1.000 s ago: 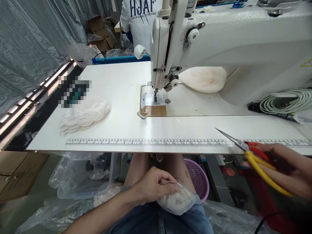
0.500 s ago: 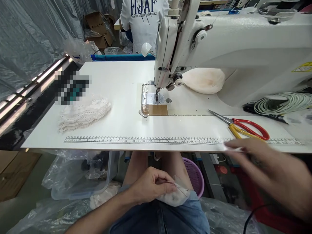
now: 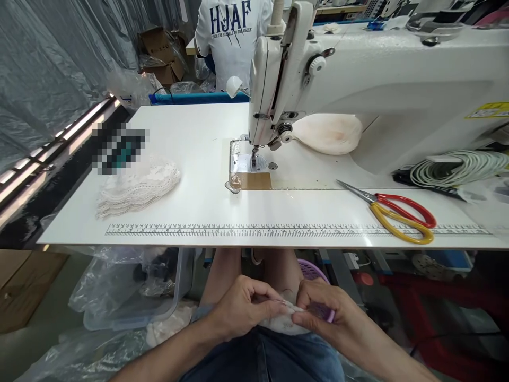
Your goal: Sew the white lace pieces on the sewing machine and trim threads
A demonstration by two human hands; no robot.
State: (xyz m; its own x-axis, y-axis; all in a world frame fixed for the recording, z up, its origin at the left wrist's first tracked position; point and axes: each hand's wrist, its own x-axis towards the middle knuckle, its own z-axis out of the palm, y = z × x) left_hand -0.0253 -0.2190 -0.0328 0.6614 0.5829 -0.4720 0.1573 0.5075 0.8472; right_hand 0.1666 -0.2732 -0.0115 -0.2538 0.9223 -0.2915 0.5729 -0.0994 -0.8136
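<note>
My left hand (image 3: pixel 242 310) and my right hand (image 3: pixel 324 313) meet over my lap, below the table edge. Both pinch a small white fabric piece (image 3: pixel 283 321) that rests on my blue jeans. The fingers of both hands are closed on its top edge. Red-and-yellow scissors (image 3: pixel 392 212) lie shut on the white table (image 3: pixel 199 207) at the right, blades pointing left. The white sewing machine (image 3: pixel 358 85) stands at the back, its needle (image 3: pixel 254 154) over the metal plate.
A pile of white lace pieces (image 3: pixel 137 188) lies at the table's left. A padded cup (image 3: pixel 330 132) sits under the machine arm, coiled cord (image 3: pixel 457 167) at right. A ruler strip (image 3: pixel 278 231) runs along the front edge. A person in a white shirt (image 3: pixel 230 37) stands behind. A plastic bin (image 3: pixel 135 286) and purple basket (image 3: pixel 318 273) sit below.
My right hand has set the scissors down on the table and come down left to my lap, where it now grips the fabric piece with my left hand.
</note>
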